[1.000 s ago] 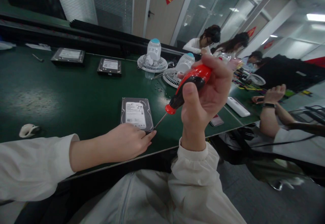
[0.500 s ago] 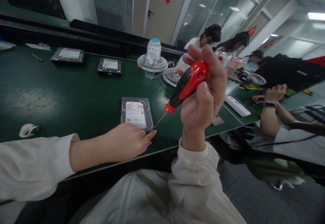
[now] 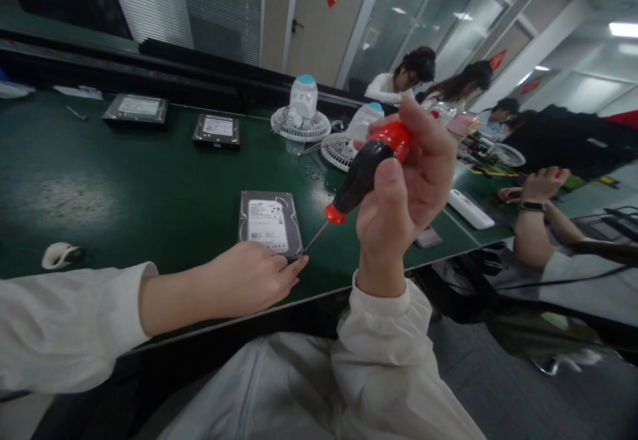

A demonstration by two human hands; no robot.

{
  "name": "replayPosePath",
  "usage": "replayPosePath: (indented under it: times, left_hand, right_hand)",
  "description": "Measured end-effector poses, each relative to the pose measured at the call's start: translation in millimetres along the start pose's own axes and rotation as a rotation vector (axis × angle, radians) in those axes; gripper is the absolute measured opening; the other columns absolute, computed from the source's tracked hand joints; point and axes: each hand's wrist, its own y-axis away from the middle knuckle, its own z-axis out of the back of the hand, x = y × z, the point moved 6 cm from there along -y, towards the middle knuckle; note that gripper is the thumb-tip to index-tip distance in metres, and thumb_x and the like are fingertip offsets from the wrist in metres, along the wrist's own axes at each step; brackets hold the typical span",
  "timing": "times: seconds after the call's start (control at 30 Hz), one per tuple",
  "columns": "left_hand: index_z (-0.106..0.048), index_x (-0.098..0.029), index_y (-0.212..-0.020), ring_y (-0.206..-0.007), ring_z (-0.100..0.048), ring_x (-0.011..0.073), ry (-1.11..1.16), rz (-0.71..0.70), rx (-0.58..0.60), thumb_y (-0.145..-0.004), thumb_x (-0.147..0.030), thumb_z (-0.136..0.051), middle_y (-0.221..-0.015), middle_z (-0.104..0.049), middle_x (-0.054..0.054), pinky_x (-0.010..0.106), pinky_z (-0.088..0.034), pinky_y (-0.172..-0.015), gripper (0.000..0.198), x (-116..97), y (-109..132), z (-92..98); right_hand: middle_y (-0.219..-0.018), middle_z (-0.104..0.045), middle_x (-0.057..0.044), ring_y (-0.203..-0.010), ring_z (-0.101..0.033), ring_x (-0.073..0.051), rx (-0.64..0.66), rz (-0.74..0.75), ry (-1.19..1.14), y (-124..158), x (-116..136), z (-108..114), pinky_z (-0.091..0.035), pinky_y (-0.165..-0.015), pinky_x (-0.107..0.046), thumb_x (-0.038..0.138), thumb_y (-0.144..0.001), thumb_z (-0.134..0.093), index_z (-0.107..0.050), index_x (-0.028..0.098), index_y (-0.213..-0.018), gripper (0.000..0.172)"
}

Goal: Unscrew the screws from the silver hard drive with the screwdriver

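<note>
A hard drive (image 3: 268,222) with a white label lies on the green table. My left hand (image 3: 256,279) is at its near edge, fingers curled against the drive and the index finger reaching to the near right corner; the thumb is hidden. In my right hand (image 3: 403,194), raised above the table, is a red and black screwdriver (image 3: 359,175), gripped by the handle between thumb and fingers. Its thin shaft slants down to the left, and the tip meets the drive's near right corner beside my left fingertip. Whether a screw sits under the tip cannot be made out.
Two more hard drives, one at the far left (image 3: 135,109) and one nearer (image 3: 216,130), lie at the back. White fan parts (image 3: 302,117) stand behind several loose screws (image 3: 313,175). A white object (image 3: 60,255) is at left. Another person's arm (image 3: 533,217) rests at right.
The screwdriver handle has turned in my right hand: its black side now faces me where a red strip showed before. My right fingers have shifted around it. My left hand stays in place.
</note>
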Motion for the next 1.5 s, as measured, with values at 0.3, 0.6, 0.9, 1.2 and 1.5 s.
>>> replayPosePath:
  times: [0.3,0.6,0.9,1.2,1.5]
  left_hand:
    - [-0.065,-0.006,-0.123,-0.051,-0.067,0.0210,-0.001,-0.002,0.018,-0.096,-0.026,-0.052,-0.067,-0.071,0.004,0.035,-0.049,-0.044,0.036,0,0,0.7]
    - [-0.065,-0.005,-0.123,-0.053,-0.067,0.0210,-0.008,-0.010,0.022,-0.097,-0.025,-0.051,-0.067,-0.072,0.005,0.033,-0.049,-0.046,0.036,0,1,1.5]
    - [-0.065,-0.005,-0.123,-0.053,-0.067,0.0208,-0.004,-0.011,0.008,-0.098,-0.025,-0.049,-0.069,-0.073,0.006,0.033,-0.049,-0.046,0.036,-1,0,1.4]
    - [-0.065,-0.006,-0.123,-0.055,-0.068,0.0210,-0.004,-0.004,0.025,-0.097,-0.026,-0.050,-0.069,-0.072,0.006,0.033,-0.050,-0.047,0.036,0,0,0.5]
    - [-0.064,-0.006,-0.123,-0.055,-0.068,0.0203,-0.003,-0.002,0.019,-0.097,-0.026,-0.050,-0.071,-0.073,0.006,0.032,-0.049,-0.047,0.036,-1,-1,1.1]
  right_hand:
    - [-0.125,-0.066,0.001,-0.113,-0.066,-0.021,0.039,0.019,-0.057,-1,-5,-4,-0.059,-0.097,-0.042,0.046,-0.086,-0.053,-0.058,0.035,-0.130,0.045]
    - [-0.121,-0.066,-0.002,-0.113,-0.065,-0.023,0.040,-0.011,0.037,0,-14,0,-0.059,-0.094,-0.043,0.058,-0.086,-0.052,-0.057,0.034,-0.128,0.049]
    - [-0.123,-0.066,-0.002,-0.121,-0.062,-0.025,0.047,0.031,0.016,-2,-8,-2,-0.058,-0.099,-0.043,0.048,-0.088,-0.054,-0.060,0.036,-0.127,0.041]
    - [-0.118,-0.064,0.001,-0.112,-0.066,-0.021,0.000,0.032,-0.013,0,-6,-3,-0.057,-0.097,-0.044,0.051,-0.083,-0.061,-0.061,0.036,-0.124,0.043]
    - [-0.121,-0.062,0.002,-0.123,-0.061,-0.025,-0.028,-0.059,0.085,4,-4,1,-0.053,-0.105,-0.052,0.058,-0.079,-0.064,-0.060,0.039,-0.123,0.048]
